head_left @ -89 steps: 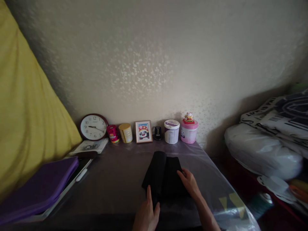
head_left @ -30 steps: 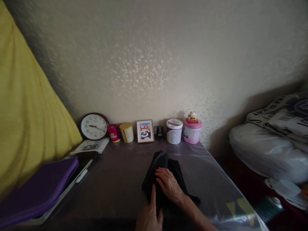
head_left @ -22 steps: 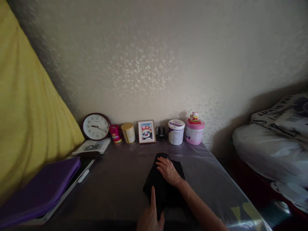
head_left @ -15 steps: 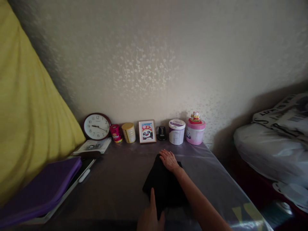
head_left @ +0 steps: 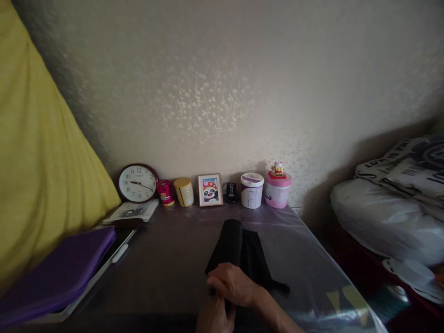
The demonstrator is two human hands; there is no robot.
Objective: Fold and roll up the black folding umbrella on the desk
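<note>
A folded black cloth (head_left: 239, 249) lies lengthwise on the dark table (head_left: 166, 259), which has a clear plastic cover. My right hand (head_left: 233, 286) reaches across from the right and rests on the cloth's near left end, its fingers curled down over the edge. My left hand (head_left: 214, 318) sits just below it at the bottom of the view. Its fingers are hidden under the right hand. A thin strip of the cloth sticks out to the right near my right wrist.
Along the wall stand a clock (head_left: 137, 183), a red can (head_left: 165, 193), a yellow can (head_left: 183, 192), a panda picture (head_left: 210, 189), a white tub (head_left: 252, 190) and a pink tub (head_left: 277, 190). A purple folder (head_left: 58, 273) and booklet (head_left: 133, 210) lie left. Bagged bedding (head_left: 385, 217) is piled right.
My right hand slid up the cloth to its far end, then came back to the near end, over my left hand. The left forefinger no longer shows on the cloth.
</note>
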